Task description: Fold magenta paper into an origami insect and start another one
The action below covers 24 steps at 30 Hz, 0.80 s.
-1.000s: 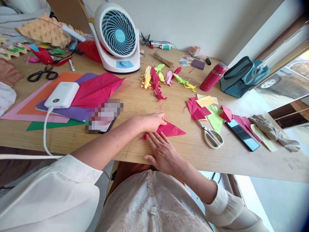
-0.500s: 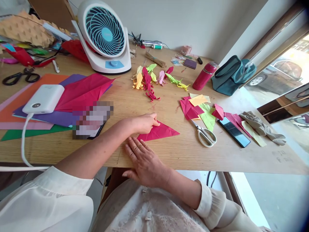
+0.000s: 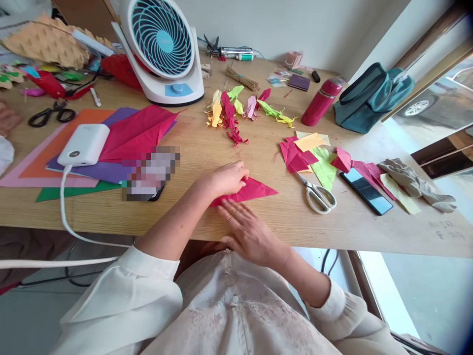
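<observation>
A red sheet of origami paper [image 3: 254, 190], folded to a pointed triangle, lies flat on the table with its tip to the right. My left hand [image 3: 232, 178] is over its left part, fingers curled and closed, fingertips on the upper fold; the thumb is hidden. Just below, my right hand [image 3: 246, 228] lies flat with its fingers stretched out, the fingertips touching the paper's lower edge. Both hands cover the paper's left end. White-handled scissors [image 3: 320, 198] lie to the right, beside a pile of folded red paper pieces [image 3: 298, 157].
Several paper figures [image 3: 229, 111] stand behind the hands. On the left are a phone [image 3: 151, 180], a white power bank [image 3: 84, 144] with its cable, coloured sheets [image 3: 48, 162] and a fan [image 3: 162, 44]. Another person's hand [image 3: 8, 118] shows at the left edge. A red bottle [image 3: 322, 102] stands right.
My right hand has slid right and up onto the paper's lower edge. My left hand's fingers have curled in and moved slightly right. The view has shifted, and another person's hand shows at the left.
</observation>
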Available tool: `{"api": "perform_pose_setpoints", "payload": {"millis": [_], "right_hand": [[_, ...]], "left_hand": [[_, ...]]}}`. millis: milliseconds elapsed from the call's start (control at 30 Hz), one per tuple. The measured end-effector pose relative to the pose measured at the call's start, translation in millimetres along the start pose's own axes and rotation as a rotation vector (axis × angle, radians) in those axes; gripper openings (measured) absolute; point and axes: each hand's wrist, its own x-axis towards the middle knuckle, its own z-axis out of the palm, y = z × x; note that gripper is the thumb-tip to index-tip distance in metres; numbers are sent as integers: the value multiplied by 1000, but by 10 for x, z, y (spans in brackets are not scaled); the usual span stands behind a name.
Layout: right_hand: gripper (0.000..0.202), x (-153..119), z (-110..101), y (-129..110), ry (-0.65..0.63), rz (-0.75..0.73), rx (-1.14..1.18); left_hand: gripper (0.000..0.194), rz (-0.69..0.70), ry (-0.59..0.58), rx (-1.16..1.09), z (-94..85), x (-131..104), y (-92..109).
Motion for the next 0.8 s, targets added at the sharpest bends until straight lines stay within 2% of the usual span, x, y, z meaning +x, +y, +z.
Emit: {"api": "perform_pose_setpoints", "payload": {"millis": [167, 233, 400, 500, 633, 800], "right_hand": [[55, -522, -179, 421, 76, 299, -160], [51, -767, -233, 586, 139, 377, -185], [43, -1194, -332, 974, 460, 595, -261], [39, -1243, -375, 1174, 513, 750, -251], [33, -1182, -389, 1328, 548, 853, -130], [29, -1150, -354, 1386, 576, 851, -96]], "left_hand": [[26, -30, 37, 65, 33, -86, 207], [30, -44, 33, 84, 20, -80, 246], [42, -88, -8, 93, -47, 79, 231], [44, -87, -49, 61, -94, 213, 158], [46, -10, -46, -21, -100, 300, -5], [44, 70, 49, -141, 104, 187, -212]]}}
